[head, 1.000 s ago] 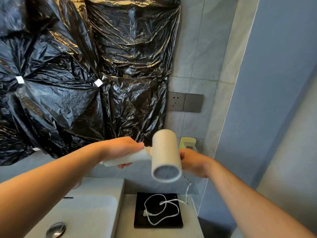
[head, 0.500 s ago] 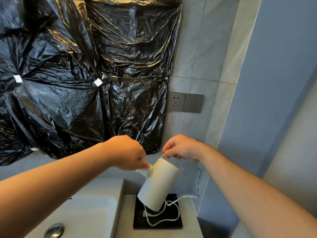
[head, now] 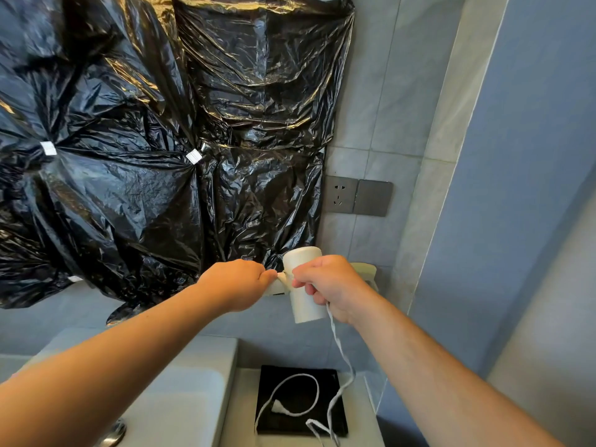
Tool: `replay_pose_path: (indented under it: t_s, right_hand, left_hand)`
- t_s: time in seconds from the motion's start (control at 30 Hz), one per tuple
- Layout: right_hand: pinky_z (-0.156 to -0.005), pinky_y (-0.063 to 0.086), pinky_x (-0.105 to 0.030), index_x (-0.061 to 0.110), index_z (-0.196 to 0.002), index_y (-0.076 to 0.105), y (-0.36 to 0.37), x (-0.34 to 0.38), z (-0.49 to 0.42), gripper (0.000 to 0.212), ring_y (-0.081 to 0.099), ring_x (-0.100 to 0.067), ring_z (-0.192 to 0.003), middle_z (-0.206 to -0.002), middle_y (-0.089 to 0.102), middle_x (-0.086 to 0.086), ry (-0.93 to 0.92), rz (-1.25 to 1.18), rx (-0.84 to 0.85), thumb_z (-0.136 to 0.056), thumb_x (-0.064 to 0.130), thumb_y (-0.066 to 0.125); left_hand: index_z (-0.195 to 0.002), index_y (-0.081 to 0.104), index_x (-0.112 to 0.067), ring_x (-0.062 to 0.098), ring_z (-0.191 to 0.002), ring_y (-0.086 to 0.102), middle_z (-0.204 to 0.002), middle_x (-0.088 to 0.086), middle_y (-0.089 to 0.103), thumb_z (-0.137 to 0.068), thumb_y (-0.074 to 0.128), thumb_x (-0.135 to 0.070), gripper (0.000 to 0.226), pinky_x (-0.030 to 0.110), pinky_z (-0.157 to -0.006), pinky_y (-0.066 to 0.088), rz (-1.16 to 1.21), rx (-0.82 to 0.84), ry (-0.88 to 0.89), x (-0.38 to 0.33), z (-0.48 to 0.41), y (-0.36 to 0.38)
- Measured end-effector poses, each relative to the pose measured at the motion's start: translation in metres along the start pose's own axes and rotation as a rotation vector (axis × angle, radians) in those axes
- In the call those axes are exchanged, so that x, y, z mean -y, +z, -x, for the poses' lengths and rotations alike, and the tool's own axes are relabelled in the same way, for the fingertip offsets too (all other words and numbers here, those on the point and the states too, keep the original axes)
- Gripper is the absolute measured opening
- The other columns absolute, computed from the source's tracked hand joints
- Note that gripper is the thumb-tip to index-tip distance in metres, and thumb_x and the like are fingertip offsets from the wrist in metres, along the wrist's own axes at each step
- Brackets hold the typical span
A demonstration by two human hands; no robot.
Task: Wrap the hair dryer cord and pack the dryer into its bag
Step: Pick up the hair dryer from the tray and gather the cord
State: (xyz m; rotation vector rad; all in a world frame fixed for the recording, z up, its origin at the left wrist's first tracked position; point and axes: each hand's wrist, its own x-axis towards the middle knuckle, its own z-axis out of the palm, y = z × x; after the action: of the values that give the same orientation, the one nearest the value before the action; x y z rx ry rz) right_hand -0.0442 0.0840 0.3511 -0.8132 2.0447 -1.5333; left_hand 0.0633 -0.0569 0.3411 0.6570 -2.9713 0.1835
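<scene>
White plastic, the dryer (head: 304, 285) is held up in front of the tiled wall, barrel roughly upright, above the counter (head: 240, 411) beside the sink (head: 180, 398). The left hand (head: 237, 283) is closed round what seems to be its handle, mostly hidden under the fingers, and the right hand (head: 329, 287) is closed on the cord (head: 338, 346) where it meets the barrel. From there the cord drops slack to a black square (head: 300, 400) on the counter, where it lies in a loose loop with the plug (head: 278, 407) at its end. No turns show on the dryer, so the wrapping looks barely begun. To do it well, I would keep the left hand as the fixed anchor and let the right lead the cord round in even turns laid side by side, with light tension so the slack lifts off the counter without whipping the plug. Watch that the loop does not knot as it rises. Whether the black square is the bag I cannot tell. Behind, black plastic sheet (head: 145, 156) covers the wall next to a socket (head: 340, 195).
</scene>
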Motion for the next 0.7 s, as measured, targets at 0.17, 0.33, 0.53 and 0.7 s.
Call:
replay_pose_path:
  t_s: [0.17, 0.33, 0.53, 0.7]
  right_hand:
    - [-0.037, 0.025, -0.016, 0.014, -0.072, 0.071, 0.006, -0.01, 0.009, 0.018, 0.033, -0.013, -0.049, -0.078, 0.057, -0.018, -0.079, -0.096, 0.06, -0.085, 0.006, 0.062]
    - [-0.042, 0.03, -0.016, 0.018, -0.099, 0.072, 0.01, -0.024, 0.018, 0.019, 0.033, -0.011, -0.05, -0.081, 0.069, -0.004, -0.096, -0.12, 0.044, -0.091, 0.008, 0.058]
    - [-0.042, 0.034, -0.018, 0.025, -0.1, 0.07, 0.018, -0.042, 0.027, 0.018, 0.038, -0.008, -0.047, -0.074, 0.068, 0.002, -0.144, -0.232, -0.067, -0.095, 0.016, 0.056]
    - [-0.047, 0.045, -0.019, 0.014, -0.095, 0.071, 0.019, -0.058, 0.033, 0.012, 0.048, -0.006, -0.047, -0.07, 0.067, -0.001, -0.164, -0.208, -0.153, -0.093, 0.016, 0.059]
  left_hand:
    - [-0.134, 0.037, -0.015, 0.03, -0.098, 0.057, -0.113, 0.01, 0.054, -0.099, 0.043, -0.019, 0.036, 0.043, -0.071, 0.051, 0.116, -0.031, -0.05, -0.006, -0.002, 0.009]
    - [-0.134, 0.037, -0.012, 0.03, -0.095, 0.055, -0.113, 0.012, 0.055, -0.095, 0.049, -0.013, 0.041, 0.044, -0.075, 0.053, 0.259, -0.032, -0.101, -0.009, -0.005, 0.006]
    - [-0.09, 0.058, -0.009, 0.029, -0.069, 0.062, -0.078, 0.01, 0.06, -0.1, 0.03, -0.044, 0.046, 0.046, -0.075, 0.057, 0.724, -0.016, -0.276, -0.015, -0.007, 0.013]
    - [-0.09, 0.062, -0.006, 0.025, -0.049, 0.053, -0.064, 0.012, 0.06, -0.098, 0.033, -0.05, 0.054, 0.031, -0.054, 0.046, 1.036, -0.03, -0.339, -0.019, -0.006, 0.018]
